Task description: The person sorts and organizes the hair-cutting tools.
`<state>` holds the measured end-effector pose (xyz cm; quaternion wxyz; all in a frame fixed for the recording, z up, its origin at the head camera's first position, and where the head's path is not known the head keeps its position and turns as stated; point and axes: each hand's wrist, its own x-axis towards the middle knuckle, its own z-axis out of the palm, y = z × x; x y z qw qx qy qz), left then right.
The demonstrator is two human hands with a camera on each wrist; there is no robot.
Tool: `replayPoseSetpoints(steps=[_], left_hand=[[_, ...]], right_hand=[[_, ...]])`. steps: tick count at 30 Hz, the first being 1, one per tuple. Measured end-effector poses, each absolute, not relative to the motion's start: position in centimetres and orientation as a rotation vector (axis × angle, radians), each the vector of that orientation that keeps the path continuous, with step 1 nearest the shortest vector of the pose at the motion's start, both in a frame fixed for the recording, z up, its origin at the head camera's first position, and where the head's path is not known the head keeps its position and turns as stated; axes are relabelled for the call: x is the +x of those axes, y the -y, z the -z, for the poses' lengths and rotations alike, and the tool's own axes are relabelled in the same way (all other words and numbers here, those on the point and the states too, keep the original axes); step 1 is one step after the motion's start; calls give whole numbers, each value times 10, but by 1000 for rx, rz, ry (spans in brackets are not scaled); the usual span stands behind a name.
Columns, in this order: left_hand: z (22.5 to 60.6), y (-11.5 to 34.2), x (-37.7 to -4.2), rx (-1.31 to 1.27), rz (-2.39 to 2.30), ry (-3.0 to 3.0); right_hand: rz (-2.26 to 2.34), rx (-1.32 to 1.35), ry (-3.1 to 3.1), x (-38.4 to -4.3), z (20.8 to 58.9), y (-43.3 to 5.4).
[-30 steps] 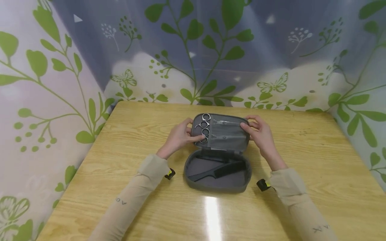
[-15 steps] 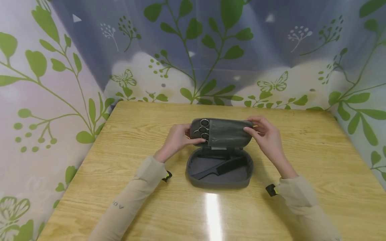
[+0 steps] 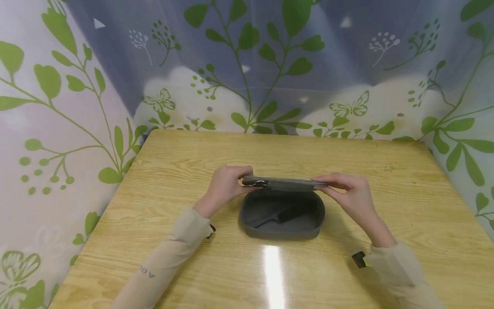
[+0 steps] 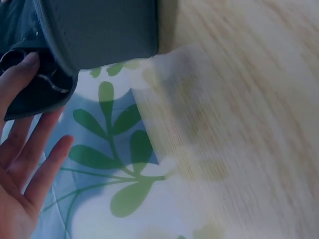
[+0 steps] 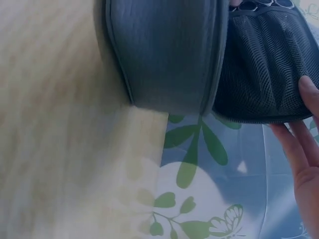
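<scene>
A grey zip case stands on the table with its lid swung up nearly edge-on to the head view. My left hand pinches the lid's left end, thumb inside beside the scissors' finger rings. At the lid's right end, my right hand pinches the edge between thumb and fingers. A mesh pocket lines the lid's inside in the right wrist view. Inside the case's lower half lies a black comb, in shadow.
The wooden table stretches out around the case. Behind it hangs a curtain with green leaves, and a similar leafy cloth covers the left side. A bright light reflection lies in front of the case.
Both hands have tipped the lid from leaning back, with scissors and pocket showing, forward to nearly edge-on over the case's rear. The right wrist has shifted outward and nearer the person.
</scene>
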<state>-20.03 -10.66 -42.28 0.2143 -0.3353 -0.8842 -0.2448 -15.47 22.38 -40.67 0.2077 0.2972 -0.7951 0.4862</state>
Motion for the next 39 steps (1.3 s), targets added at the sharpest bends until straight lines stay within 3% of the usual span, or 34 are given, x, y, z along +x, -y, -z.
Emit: replayPoseSetpoints(steps=[9,18,28,39], left_hand=[[431,103,-194,-989,483,2385],[436,100,-187,-1170,258,2347],[441,103,-189,-1267,212,2315],[428,113,-179,-1315,310,2498]], right_hand=[[-1352,968,2175,-147,422,-226],[-653,1184,2268,-135,426,-227],[-375,1191,2294,-128,435,-223],[-448,1231,2357,-126,436,-229]])
